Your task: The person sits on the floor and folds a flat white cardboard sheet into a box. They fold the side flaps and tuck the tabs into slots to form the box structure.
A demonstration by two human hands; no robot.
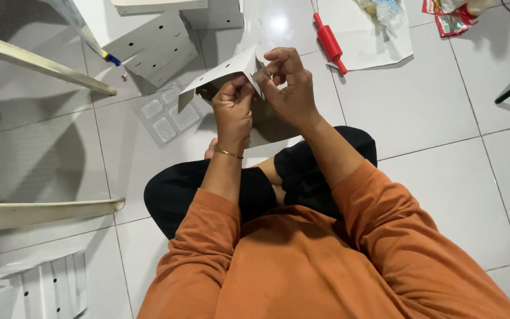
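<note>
Head view: white cardboard box (225, 74) between left hand (233, 109) and right hand (290, 88).

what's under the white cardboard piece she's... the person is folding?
Under the white cardboard piece held by the left hand and right hand: a clear plastic tray on the tiled floor. Its far corner is covered.

You've a white cardboard box (225, 74), part-folded, w/ small holes, held in both hands. More white holed boxes (154, 44) stacked top left on floor. Clear plastic tray (167, 115) just below them. Red wrapper (451, 20) top right.
</note>
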